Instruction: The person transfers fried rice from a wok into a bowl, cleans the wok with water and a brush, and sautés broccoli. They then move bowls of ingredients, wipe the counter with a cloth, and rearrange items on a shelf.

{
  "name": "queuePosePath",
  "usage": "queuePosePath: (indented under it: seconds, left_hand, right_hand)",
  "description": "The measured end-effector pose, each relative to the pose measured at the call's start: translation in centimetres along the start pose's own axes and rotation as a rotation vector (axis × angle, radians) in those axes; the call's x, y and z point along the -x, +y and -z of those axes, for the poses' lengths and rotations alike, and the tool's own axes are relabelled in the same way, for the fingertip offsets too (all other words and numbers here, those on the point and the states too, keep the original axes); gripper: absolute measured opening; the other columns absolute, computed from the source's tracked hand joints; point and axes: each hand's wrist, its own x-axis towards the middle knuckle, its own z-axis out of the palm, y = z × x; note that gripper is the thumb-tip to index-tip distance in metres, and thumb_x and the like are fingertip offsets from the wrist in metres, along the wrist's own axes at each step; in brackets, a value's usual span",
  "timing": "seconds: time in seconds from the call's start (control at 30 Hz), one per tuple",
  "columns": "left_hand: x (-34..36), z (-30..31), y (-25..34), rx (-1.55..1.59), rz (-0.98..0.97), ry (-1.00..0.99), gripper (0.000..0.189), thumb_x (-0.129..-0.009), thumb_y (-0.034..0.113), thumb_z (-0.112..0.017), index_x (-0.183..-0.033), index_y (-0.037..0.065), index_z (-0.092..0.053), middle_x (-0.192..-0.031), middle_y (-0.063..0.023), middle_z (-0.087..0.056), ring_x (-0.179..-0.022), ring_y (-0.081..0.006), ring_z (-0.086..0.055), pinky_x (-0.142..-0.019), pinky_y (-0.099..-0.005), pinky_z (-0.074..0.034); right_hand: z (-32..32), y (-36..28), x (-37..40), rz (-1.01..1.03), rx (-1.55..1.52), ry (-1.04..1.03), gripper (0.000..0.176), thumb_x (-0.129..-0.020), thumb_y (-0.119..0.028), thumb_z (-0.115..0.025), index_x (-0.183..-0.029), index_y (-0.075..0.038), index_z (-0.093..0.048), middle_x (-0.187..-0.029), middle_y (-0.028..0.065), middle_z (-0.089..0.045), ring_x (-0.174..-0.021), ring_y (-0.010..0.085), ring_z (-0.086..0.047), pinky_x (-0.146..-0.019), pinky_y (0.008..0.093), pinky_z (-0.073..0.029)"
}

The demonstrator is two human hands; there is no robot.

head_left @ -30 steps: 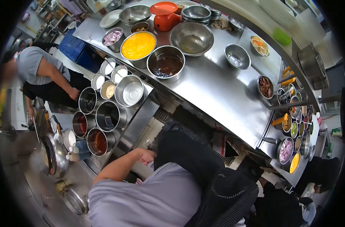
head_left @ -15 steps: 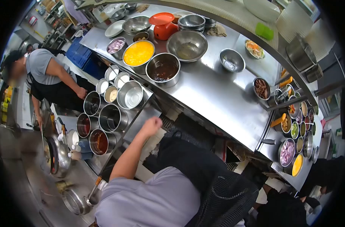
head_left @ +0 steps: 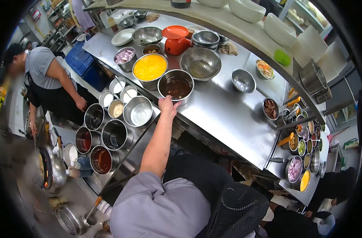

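My left hand (head_left: 168,107) reaches out at the end of a bare forearm and grips the near rim of a steel pot of dark brown sauce (head_left: 176,88). The thumb lies along the outside of the pot, and the fingertips are partly hidden at the rim. Touching or close to that pot stands a pot of yellow liquid (head_left: 150,67). A wide steel bowl (head_left: 200,63) with a little liquid in its bottom sits behind it to the right. My right hand is not in view.
An orange scale (head_left: 176,41) and stacked steel bowls (head_left: 205,38) stand at the back. Sauce pots (head_left: 101,160) crowd a lower counter at left, where a co-worker (head_left: 50,75) works at a wok. Topping containers (head_left: 294,168) fill the right end. A shelf (head_left: 244,27) overhangs the counter.
My left hand has moved up and forward from over the floor gap to the sauce pot's rim and taken hold of it. The view has shifted slightly.
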Motion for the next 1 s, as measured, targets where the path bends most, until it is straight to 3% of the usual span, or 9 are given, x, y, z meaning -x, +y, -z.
queuePosePath:
  seconds: [0.67,0.73,0.83,1.0]
  left_hand:
    - [-1.9,1.2,0.1,0.065,0.083,-0.105,0.031,-0.094,0.000,-0.043,-0.123,-0.006,-0.034,-0.125,-0.0224,-0.046,-0.108,-0.0394,-0.058,-0.083,-0.0634,-0.056]
    - [-1.6,0.7,0.2,0.052,0.056,-0.043,0.030,-0.096,0.000,-0.040,-0.123,-0.013,-0.038,-0.120,-0.0268,-0.052,-0.102,-0.0412,-0.061,-0.079,-0.0609,-0.059]
    - [-2.4,1.3,0.1,0.081,0.098,-0.097,0.033,-0.094,-0.001,-0.044,-0.124,-0.006,-0.032,-0.127,-0.0227,-0.044,-0.108,-0.0400,-0.057,-0.083,-0.0640,-0.056]
    - [-2.7,1.5,0.1,0.072,0.096,-0.100,0.033,-0.094,-0.001,-0.044,-0.125,-0.007,-0.032,-0.128,-0.0224,-0.043,-0.109,-0.0399,-0.058,-0.083,-0.0639,-0.056]
  right_hand:
    - [0.9,0.8,0.2,0.010,0.002,-0.006,0.022,-0.090,-0.019,-0.063,-0.097,0.001,-0.066,-0.090,0.0098,-0.069,-0.077,0.0184,-0.065,-0.070,0.0290,-0.050]
    - [1.0,0.8,0.1,0.013,0.004,-0.008,0.021,-0.090,-0.019,-0.063,-0.097,0.001,-0.066,-0.089,0.0098,-0.069,-0.077,0.0184,-0.065,-0.070,0.0289,-0.050]
    - [1.2,0.8,0.0,0.015,0.008,-0.011,0.021,-0.090,-0.018,-0.063,-0.096,0.002,-0.066,-0.089,0.0099,-0.069,-0.077,0.0183,-0.065,-0.070,0.0287,-0.050]
    - [1.5,0.9,-0.3,0.030,0.017,-0.022,0.020,-0.090,-0.017,-0.063,-0.096,0.002,-0.066,-0.089,0.0101,-0.069,-0.076,0.0183,-0.065,-0.070,0.0285,-0.051]
